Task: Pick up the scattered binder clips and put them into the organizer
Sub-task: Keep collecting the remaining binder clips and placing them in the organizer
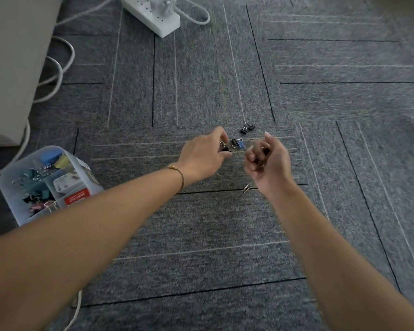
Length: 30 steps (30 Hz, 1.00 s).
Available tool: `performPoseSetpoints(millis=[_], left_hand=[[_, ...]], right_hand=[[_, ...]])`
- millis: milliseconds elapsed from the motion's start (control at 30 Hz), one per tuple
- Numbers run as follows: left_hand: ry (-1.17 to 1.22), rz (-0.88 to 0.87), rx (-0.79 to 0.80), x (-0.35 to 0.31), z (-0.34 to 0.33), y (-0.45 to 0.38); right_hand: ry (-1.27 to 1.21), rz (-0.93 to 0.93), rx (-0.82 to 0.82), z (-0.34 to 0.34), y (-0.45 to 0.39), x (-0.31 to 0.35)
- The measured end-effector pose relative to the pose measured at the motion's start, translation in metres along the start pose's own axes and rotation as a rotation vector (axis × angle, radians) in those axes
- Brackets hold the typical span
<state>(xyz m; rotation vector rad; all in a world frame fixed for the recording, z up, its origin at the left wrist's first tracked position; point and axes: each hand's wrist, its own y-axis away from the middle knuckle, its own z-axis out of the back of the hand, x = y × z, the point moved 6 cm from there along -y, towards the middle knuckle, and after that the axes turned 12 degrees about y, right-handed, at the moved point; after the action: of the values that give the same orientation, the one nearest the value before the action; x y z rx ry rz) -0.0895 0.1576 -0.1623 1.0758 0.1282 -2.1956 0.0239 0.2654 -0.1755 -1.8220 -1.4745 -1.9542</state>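
My left hand reaches over the grey carpet and pinches a small black binder clip between its fingertips. My right hand is curled into a loose fist beside it, with small dark clips partly visible inside. On the floor between and beyond the hands lie a black clip, a blue clip and another black clip. A silver paper clip lies near my right wrist. The translucent organizer stands at the left, holding several coloured clips.
A white power strip with plugs lies at the top, its white cables curving down the left side. A pale cabinet fills the top left corner. A red-labelled staple box sits in the organizer.
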Motion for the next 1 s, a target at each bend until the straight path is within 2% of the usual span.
performPoseSetpoints(millis=[67, 167, 233, 300, 367, 400, 467, 533, 567, 633, 733, 833, 1000], left_hand=[[-0.171, -0.091, 0.025, -0.004, -0.004, -0.007], [-0.317, -0.116, 0.019, -0.001, -0.007, -0.014], [-0.327, -0.141, -0.024, 0.002, -0.008, -0.014], [-0.211, -0.165, -0.088, 0.006, -0.006, -0.013], [0.008, -0.132, -0.123, 0.008, -0.003, -0.010], [0.197, -0.078, -0.130, 0.012, -0.002, -0.010], [0.783, 0.135, -0.082, 0.023, -0.004, -0.007], [1.338, 0.331, 0.045, 0.025, -0.009, 0.000], [1.502, 0.376, 0.085, 0.025, -0.008, 0.003], [1.639, 0.429, 0.107, 0.027, -0.006, 0.005], [1.585, 0.480, 0.072, 0.031, 0.000, 0.004], [1.431, 0.531, 0.002, 0.036, 0.009, -0.002], [0.823, 0.474, -0.157, 0.038, 0.023, -0.012]], right_hand=[[0.013, -0.040, -0.001, 0.002, 0.001, 0.001], [0.009, -0.077, 0.022, 0.003, 0.002, 0.002], [0.018, -0.090, 0.033, 0.002, 0.002, 0.003], [0.053, -0.103, 0.031, 0.002, 0.001, 0.003], [0.227, -0.070, 0.011, 0.004, -0.002, 0.004], [0.364, -0.016, -0.007, 0.004, -0.005, 0.006], [0.709, 0.162, -0.059, -0.002, -0.012, 0.012], [1.120, 0.343, -0.136, -0.013, -0.017, 0.017], [1.293, 0.403, -0.179, -0.020, -0.018, 0.019], [1.511, 0.497, -0.211, -0.030, -0.018, 0.020], [1.693, 0.553, -0.144, -0.039, -0.019, 0.015], [1.761, 0.558, -0.113, -0.038, -0.023, 0.009], [1.940, 0.742, -0.140, -0.046, -0.024, 0.008]])
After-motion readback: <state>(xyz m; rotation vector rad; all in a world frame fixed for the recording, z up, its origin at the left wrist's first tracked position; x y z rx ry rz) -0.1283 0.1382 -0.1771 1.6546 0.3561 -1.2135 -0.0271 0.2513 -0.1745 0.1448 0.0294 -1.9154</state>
